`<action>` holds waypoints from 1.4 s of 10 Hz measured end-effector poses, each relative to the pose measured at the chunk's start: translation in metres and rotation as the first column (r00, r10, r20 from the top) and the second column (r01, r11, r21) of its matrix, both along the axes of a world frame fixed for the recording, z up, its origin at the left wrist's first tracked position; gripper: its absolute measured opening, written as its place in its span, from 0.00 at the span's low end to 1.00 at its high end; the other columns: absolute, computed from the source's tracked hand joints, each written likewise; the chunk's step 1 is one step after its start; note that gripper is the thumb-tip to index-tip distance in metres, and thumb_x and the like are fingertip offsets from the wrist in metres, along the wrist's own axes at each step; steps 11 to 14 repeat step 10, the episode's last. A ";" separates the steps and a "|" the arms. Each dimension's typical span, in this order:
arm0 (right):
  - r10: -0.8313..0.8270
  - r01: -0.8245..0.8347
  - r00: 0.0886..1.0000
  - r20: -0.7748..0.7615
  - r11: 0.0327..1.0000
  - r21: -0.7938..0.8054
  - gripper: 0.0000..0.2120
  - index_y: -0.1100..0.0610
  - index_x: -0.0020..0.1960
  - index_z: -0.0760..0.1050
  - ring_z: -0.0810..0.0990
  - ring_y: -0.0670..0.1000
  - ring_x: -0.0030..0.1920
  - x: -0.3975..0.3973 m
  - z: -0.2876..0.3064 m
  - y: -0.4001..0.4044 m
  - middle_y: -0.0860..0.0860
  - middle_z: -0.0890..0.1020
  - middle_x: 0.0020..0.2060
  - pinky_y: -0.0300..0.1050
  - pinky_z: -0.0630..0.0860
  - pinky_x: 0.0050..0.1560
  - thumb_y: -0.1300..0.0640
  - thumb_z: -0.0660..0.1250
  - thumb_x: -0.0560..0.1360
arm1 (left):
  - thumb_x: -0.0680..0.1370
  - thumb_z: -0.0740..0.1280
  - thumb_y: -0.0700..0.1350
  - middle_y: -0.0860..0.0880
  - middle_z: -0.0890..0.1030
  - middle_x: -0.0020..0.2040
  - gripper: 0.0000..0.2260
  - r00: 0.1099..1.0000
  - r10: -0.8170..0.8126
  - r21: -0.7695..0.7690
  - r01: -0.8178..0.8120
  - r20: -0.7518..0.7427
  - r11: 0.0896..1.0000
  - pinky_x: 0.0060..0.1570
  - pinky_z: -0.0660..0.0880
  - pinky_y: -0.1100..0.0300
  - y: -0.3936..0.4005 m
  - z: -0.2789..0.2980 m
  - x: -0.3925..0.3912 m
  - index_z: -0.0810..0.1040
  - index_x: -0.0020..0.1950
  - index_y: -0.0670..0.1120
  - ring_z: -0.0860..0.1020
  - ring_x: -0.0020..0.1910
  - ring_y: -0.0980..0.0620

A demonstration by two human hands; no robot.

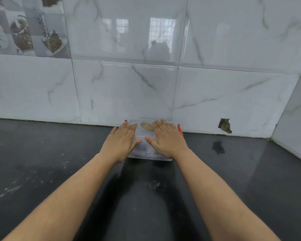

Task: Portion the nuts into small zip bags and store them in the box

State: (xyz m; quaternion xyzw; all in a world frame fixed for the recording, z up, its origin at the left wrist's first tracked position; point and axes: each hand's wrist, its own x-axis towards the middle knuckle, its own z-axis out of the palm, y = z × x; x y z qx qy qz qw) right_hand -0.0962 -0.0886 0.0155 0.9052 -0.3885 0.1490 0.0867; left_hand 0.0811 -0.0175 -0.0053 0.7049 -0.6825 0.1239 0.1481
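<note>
The box (147,145), lid on, sits at twelve o'clock against the tiled wall (215,94), long axis nine to three. I see left hand (123,138) and right hand (167,138) pressing flat on it, fingers straight, equally near.

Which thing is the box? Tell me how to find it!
Look along the dark counter to where it meets the white marble-tiled wall. The box sits there under both flat hands. It is clear plastic with a lid and orange-red clips at its sides.
</note>
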 end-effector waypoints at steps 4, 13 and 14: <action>0.010 -0.010 1.000 0.014 0.999 -0.030 0.34 0.56 0.77 0.52 0.52 0.52 0.77 0.024 -0.003 -0.074 0.52 0.57 0.77 0.49 0.48 0.76 0.37 0.47 0.79 | 0.81 0.54 0.56 0.47 0.57 0.77 0.26 0.990 0.013 -0.221 -0.045 -0.143 0.974 0.74 0.55 0.49 -0.072 -0.021 0.014 0.59 0.75 0.45 0.51 0.77 0.50; -0.196 0.198 0.980 0.032 0.953 -0.228 0.30 0.54 0.73 0.32 0.40 0.55 0.77 0.040 -0.006 -0.050 0.52 0.41 0.77 0.66 0.37 0.70 0.40 0.39 0.80 | 0.81 0.43 0.59 0.51 0.33 0.77 0.28 0.952 0.230 -0.034 -0.228 0.202 0.973 0.67 0.28 0.42 -0.053 0.033 -0.010 0.26 0.68 0.49 0.31 0.75 0.49; -0.196 0.198 0.980 0.032 0.953 -0.228 0.30 0.54 0.73 0.32 0.40 0.55 0.77 0.040 -0.006 -0.050 0.52 0.41 0.77 0.66 0.37 0.70 0.40 0.39 0.80 | 0.81 0.43 0.59 0.51 0.33 0.77 0.28 0.952 0.230 -0.034 -0.228 0.202 0.973 0.67 0.28 0.42 -0.053 0.033 -0.010 0.26 0.68 0.49 0.31 0.75 0.49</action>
